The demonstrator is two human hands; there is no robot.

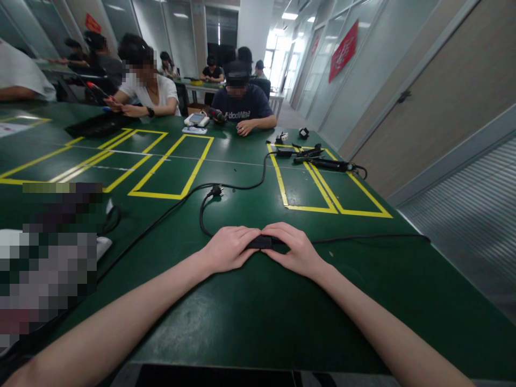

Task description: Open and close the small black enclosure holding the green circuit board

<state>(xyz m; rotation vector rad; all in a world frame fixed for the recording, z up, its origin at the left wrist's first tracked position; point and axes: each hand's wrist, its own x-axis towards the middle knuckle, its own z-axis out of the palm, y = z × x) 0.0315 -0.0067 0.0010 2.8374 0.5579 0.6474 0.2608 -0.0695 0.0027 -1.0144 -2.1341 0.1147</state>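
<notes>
Just above the green tabletop, or resting on it, is a black power adapter (262,242), a small rectangular block. My left hand (229,247) is closed on its left end, thumb below and fingers on top. My right hand (294,248) grips the right end in the same way, and the fingertips of both hands nearly meet over the middle. From the left hand a short black cord curves up to a power plug (216,191) lying on the table. Out of the right hand a thin black cable (371,236) runs to the table's right edge.
Yellow tape rectangles (137,193) mark the green table (258,322). Another black cable (161,215) crosses to a second adapter (285,152) near black tools (326,163). A person (242,105) sits opposite; another person (149,97) holds something at left. Blurred items lie at left.
</notes>
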